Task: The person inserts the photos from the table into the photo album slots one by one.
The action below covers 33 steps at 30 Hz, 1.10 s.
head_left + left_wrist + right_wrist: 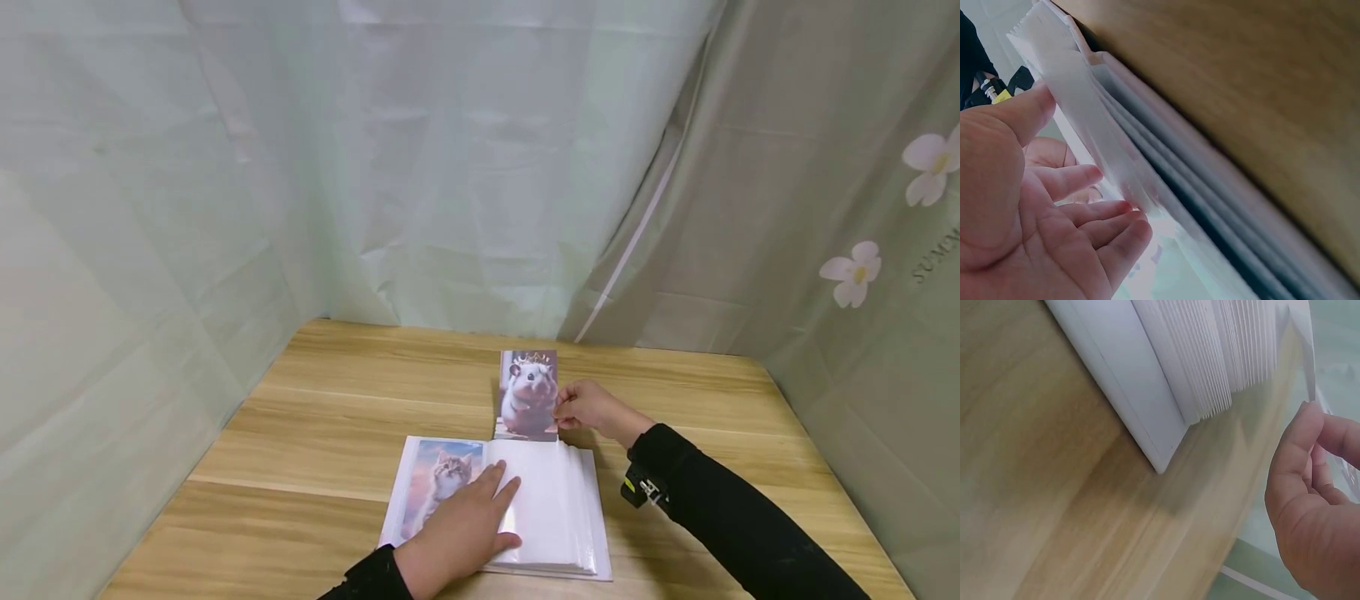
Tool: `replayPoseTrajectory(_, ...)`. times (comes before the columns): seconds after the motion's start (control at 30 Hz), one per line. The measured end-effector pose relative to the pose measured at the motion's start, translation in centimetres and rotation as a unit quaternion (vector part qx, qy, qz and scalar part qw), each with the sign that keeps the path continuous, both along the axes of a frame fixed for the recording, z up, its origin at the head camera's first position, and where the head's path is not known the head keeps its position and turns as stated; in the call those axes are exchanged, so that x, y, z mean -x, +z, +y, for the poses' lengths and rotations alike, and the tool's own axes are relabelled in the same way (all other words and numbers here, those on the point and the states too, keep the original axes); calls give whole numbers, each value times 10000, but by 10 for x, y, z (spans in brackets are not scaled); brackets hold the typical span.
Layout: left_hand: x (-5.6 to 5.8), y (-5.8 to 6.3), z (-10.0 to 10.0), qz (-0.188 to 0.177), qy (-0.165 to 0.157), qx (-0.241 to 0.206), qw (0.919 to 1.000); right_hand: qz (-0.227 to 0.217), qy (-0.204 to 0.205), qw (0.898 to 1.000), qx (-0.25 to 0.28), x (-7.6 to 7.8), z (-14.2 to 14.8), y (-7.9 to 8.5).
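An open photo album (543,517) lies on the wooden table, with a kitten picture (450,475) in its left page and a blank white sleeve on the right. My left hand (468,517) rests on the album across its middle, fingers spread and straight; the left wrist view shows its fingertips at the page (1085,106). At the album's top edge stands a photo card (528,400) of a crowned hamster, its lower edge right at the mouth of the right sleeve. My right hand (596,411) pinches the card's right edge between thumb and fingers, also seen in the right wrist view.
Wooden tabletop (300,467) surrounds the album. Pale curtains (480,167) hang behind and on both sides, the right one (787,192) printed with flowers. In the right wrist view, a thick stack of album pages (1191,356) fans above the cover (1129,381).
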<state>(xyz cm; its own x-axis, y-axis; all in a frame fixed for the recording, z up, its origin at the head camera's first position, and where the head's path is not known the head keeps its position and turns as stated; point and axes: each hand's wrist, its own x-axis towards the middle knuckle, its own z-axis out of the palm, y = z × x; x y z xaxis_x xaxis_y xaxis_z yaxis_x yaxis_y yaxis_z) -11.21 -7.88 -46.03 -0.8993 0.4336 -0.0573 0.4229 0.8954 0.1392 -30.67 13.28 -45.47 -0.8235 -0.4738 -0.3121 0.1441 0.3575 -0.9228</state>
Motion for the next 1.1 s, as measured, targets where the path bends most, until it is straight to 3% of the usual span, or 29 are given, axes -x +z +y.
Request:
replayPoseTrajectory(0.47,-3,3,1,14,44,-46,10000,376,268,9983,-358,1,0,8)
replayPoseTrajectory(0.8,-2,0,0,43,50,-74,10000,97,257,9995,-136,-3,2,2)
replayPoseTrajectory(1.1,-3,1,1,51,2,-60,10000,104,454,9989,-101,1,2,9)
